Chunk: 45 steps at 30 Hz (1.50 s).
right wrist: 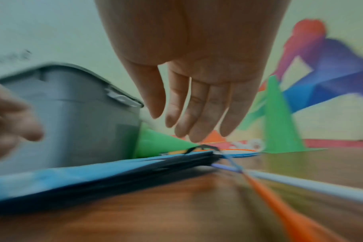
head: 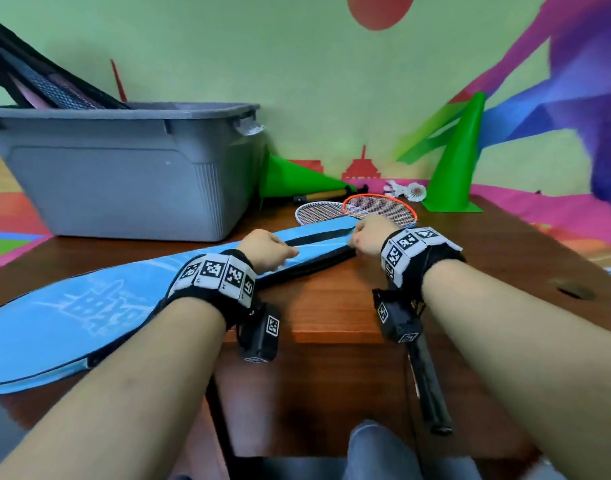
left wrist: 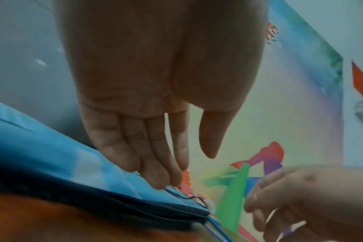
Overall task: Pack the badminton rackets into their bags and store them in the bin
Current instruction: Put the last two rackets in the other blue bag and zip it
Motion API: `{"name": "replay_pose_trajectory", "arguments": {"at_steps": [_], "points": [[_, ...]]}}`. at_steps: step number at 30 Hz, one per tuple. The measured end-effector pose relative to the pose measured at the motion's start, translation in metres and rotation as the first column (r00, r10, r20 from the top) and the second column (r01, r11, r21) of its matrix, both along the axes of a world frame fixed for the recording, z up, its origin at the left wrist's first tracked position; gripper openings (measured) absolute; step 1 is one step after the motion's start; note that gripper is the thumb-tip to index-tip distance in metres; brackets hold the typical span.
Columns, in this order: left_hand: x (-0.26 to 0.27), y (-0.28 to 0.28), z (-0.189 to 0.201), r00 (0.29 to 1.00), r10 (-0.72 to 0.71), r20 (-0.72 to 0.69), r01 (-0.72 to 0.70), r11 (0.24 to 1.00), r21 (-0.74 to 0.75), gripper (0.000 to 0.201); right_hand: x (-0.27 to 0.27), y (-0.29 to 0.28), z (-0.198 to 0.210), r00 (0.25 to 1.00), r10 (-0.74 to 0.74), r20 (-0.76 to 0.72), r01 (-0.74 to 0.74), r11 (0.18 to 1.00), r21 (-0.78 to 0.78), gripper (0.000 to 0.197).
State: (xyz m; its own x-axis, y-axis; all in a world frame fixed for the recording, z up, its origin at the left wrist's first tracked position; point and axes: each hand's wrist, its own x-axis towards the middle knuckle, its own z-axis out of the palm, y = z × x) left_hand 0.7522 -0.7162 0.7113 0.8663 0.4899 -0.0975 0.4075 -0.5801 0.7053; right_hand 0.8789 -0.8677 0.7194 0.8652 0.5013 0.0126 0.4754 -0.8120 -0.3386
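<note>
A light-blue racket bag (head: 89, 313) lies flat across the wooden table (head: 335, 306), its narrow end pointing to the far right. My left hand (head: 269, 249) rests on that narrow part; the left wrist view shows straight fingers (left wrist: 155, 163) touching the blue fabric (left wrist: 52, 155), the thumb held apart. My right hand (head: 370, 237) hovers at the bag's tip (right wrist: 197, 157) with loose, extended fingers (right wrist: 197, 114) that hold nothing. Beyond the tip lie a white-framed racket (head: 318, 211) and an orange-framed racket (head: 380, 206); their shafts (right wrist: 280, 209) run back toward me.
A grey bin (head: 124, 168) stands at the back left with black racket bags (head: 47, 84) leaning out of it. One green cone (head: 297, 178) lies beside the bin, another (head: 460, 150) stands at the back right. Shuttlecocks (head: 406, 192) sit between them. A black racket handle (head: 429, 386) overhangs the table's near edge.
</note>
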Motion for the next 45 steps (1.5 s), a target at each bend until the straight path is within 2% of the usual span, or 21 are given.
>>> {"name": "replay_pose_trajectory", "arguments": {"at_steps": [2, 3, 4, 7, 10, 13, 16, 19, 21, 24, 27, 31, 35, 39, 42, 45], "points": [[0.012, -0.025, -0.001, 0.997, -0.069, -0.028, 0.063, 0.985, -0.162, 0.015, 0.01, -0.028, -0.003, 0.996, -0.093, 0.015, 0.094, 0.993, -0.073, 0.031], [0.016, -0.036, -0.003, 0.994, -0.099, -0.036, 0.09, 0.976, -0.197, 0.014, 0.013, -0.041, -0.006, 0.992, -0.127, 0.011, 0.128, 0.985, -0.114, 0.034], [0.022, -0.046, -0.005, 0.991, -0.127, -0.036, 0.117, 0.971, -0.207, 0.015, 0.014, -0.054, -0.011, 0.986, -0.166, -0.003, 0.164, 0.977, -0.138, 0.038], [0.038, -0.072, -0.011, 0.982, -0.188, -0.011, 0.182, 0.964, -0.195, 0.021, 0.015, -0.081, -0.017, 0.96, -0.274, -0.058, 0.269, 0.96, -0.08, 0.041], [0.05, -0.102, -0.016, 0.964, -0.264, -0.021, 0.254, 0.944, -0.209, 0.017, 0.013, -0.104, -0.015, 0.947, -0.316, -0.064, 0.311, 0.948, -0.071, 0.049], [0.059, -0.122, -0.02, 0.955, -0.294, -0.03, 0.282, 0.936, -0.21, 0.014, 0.01, -0.119, -0.019, 0.946, -0.31, -0.093, 0.285, 0.933, -0.22, 0.059], [0.07, -0.132, -0.026, 0.959, -0.28, -0.038, 0.266, 0.94, -0.212, 0.014, 0.009, -0.131, -0.026, 0.951, -0.301, -0.067, 0.261, 0.9, -0.348, 0.048], [0.074, -0.137, -0.034, 0.964, -0.26, -0.062, 0.236, 0.936, -0.261, 0.012, 0.01, -0.139, -0.034, 0.952, -0.271, -0.142, 0.21, 0.916, -0.341, 0.037], [0.075, -0.139, -0.037, 0.967, -0.248, -0.064, 0.216, 0.923, -0.317, 0.011, 0.012, -0.142, -0.039, 0.966, -0.24, -0.1, 0.181, 0.897, -0.404, 0.036], [0.078, -0.138, -0.034, 0.974, -0.224, -0.04, 0.204, 0.935, -0.291, 0.017, 0.027, -0.144, -0.053, 0.968, -0.247, -0.033, 0.202, 0.855, -0.478, 0.037], [0.08, -0.135, -0.027, 0.979, -0.202, 0.007, 0.197, 0.946, -0.257, 0.021, 0.017, -0.149, -0.038, 0.959, -0.28, -0.046, 0.239, 0.884, -0.401, 0.032], [0.081, -0.135, -0.021, 0.986, -0.133, 0.096, 0.157, 0.935, -0.317, 0.026, 0.02, -0.158, -0.027, 0.915, -0.399, -0.059, 0.377, 0.899, -0.224, 0.029], [0.079, -0.132, -0.017, 0.985, -0.081, 0.15, 0.132, 0.921, -0.368, 0.031, 0.02, -0.171, -0.022, 0.86, -0.508, -0.054, 0.506, 0.861, -0.049, 0.025], [0.073, -0.128, -0.01, 0.981, -0.06, 0.182, 0.114, 0.946, -0.303, 0.024, 0.014, -0.179, -0.015, 0.825, -0.563, -0.052, 0.565, 0.819, 0.101, 0.024], [0.072, -0.124, -0.003, 0.963, 0.003, 0.268, 0.11, 0.909, -0.403, 0.053, 0.005, -0.177, -0.002, 0.832, -0.554, -0.023, 0.544, 0.808, 0.227, 0.026], [0.069, -0.116, 0.013, 0.925, 0.08, 0.373, 0.144, 0.833, -0.535, 0.072, -0.005, -0.164, 0.013, 0.877, -0.479, 0.027, 0.442, 0.828, 0.343, 0.031]]}}
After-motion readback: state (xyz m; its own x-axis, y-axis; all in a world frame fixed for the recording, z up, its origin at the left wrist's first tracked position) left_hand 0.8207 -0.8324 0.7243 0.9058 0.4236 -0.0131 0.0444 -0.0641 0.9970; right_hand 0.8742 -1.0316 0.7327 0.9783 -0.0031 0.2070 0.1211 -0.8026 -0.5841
